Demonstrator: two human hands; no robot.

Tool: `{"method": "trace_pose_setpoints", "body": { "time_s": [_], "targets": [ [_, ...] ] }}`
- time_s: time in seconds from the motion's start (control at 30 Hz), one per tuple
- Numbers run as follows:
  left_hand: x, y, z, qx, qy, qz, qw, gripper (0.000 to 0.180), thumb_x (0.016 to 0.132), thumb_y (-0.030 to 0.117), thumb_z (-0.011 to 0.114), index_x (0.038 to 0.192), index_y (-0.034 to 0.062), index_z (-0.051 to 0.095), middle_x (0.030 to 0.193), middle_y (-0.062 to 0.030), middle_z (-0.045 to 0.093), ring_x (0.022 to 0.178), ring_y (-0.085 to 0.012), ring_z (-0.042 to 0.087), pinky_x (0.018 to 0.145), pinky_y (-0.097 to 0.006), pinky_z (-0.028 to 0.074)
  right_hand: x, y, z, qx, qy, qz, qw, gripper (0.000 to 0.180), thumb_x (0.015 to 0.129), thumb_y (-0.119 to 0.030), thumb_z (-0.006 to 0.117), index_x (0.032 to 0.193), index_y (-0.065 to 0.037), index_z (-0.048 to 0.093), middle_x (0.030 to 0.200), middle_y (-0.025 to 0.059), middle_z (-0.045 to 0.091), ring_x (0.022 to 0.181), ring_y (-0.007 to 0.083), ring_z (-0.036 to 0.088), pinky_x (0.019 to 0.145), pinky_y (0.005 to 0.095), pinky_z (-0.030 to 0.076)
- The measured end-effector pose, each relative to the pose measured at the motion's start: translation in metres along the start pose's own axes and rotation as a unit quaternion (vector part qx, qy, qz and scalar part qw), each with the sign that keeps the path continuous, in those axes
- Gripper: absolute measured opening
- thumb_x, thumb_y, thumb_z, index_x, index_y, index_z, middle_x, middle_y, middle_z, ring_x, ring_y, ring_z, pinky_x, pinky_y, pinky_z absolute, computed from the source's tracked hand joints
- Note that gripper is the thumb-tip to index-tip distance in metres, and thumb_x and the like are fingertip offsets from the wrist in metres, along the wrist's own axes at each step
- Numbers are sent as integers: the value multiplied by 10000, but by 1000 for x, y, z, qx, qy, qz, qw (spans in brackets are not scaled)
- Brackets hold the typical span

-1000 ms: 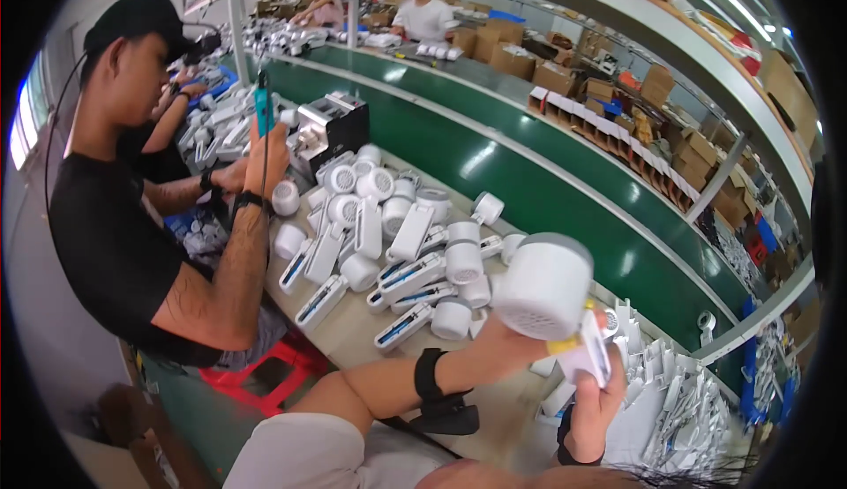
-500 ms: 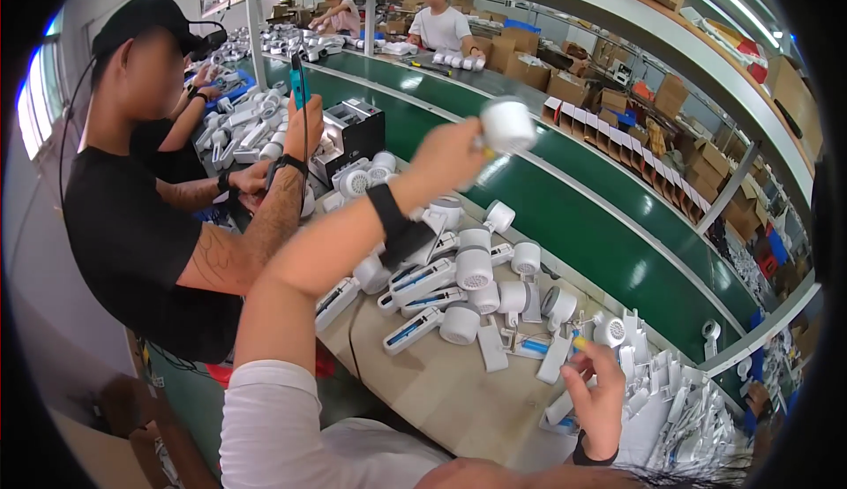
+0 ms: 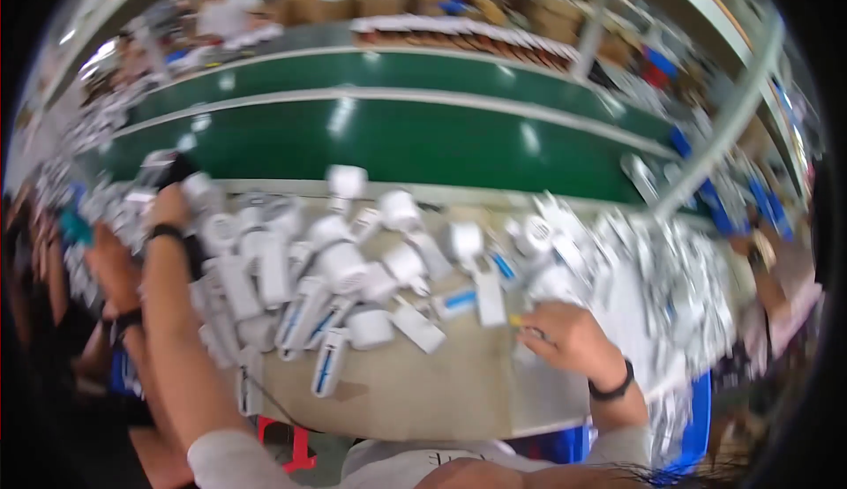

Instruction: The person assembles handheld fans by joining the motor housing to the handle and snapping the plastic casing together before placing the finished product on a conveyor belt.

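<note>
My left hand (image 3: pixel 170 204) is stretched out to the far left, beside a dark box-shaped device (image 3: pixel 163 171); motion blur hides its fingers and anything in them. My right hand (image 3: pixel 569 339) is closed above the right of the table, with a small yellow-ended piece (image 3: pixel 515 319) at its fingertips. Between the hands lies a heap of white handheld fans (image 3: pixel 341 266) with round heads and slim handles. Some handles are opened, showing blue inside, like this one (image 3: pixel 330 363). A white handle part (image 3: pixel 490 295) lies just left of my right hand.
Many white plastic parts in clear wrapping (image 3: pixel 662 295) are piled at the right. Beyond the table (image 3: pixel 441 383) runs a green conveyor belt (image 3: pixel 415 140). A metal post (image 3: pixel 723 127) rises at the right. Co-workers' arms (image 3: pixel 115 268) are close on the left; a blue bin (image 3: pixel 697 418) stands below right.
The view has swung to the right. My left hand, earlier raised with a white fan head, is now low at the far left by the device. My right hand keeps the yellow-ended piece.
</note>
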State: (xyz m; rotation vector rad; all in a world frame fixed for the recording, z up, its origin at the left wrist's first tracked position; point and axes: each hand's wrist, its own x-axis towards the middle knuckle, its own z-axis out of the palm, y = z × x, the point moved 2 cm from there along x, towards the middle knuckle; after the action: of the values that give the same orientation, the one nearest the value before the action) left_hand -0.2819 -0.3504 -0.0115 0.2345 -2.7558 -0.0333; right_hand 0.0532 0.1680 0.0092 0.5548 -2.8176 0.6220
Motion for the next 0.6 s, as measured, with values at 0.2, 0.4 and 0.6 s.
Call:
{"method": "trace_pose_setpoints", "body": {
  "time_s": [0.2,0.4,0.6],
  "targets": [
    [27,-21,34,33,-170,96,980,343,633,161,682,919,-4,589,935,-246,598,953,-405,556,806,-441,449,-20,32,-7,90,39,81,992,210,721,-104,683,899,-18,611,737,101,581,647,258,568,563,326,452],
    [-3,83,-47,-130,126,285,941,426,739,71,624,1145,10,511,1129,-198,551,1048,-369,517,882,-382,429,15,85,-16,-30,122,158,979,270,746,-152,652,980,-24,607,949,131,610,828,263,587,659,329,477],
    [-201,267,-127,-512,-198,380,745,276,756,52,619,1031,63,630,996,-81,643,855,-119,590,694,-231,457,67,134,8,-91,-55,212,971,528,696,-167,671,1183,-81,486,1159,147,525,1022,331,521,862,382,442]
  ]
}}
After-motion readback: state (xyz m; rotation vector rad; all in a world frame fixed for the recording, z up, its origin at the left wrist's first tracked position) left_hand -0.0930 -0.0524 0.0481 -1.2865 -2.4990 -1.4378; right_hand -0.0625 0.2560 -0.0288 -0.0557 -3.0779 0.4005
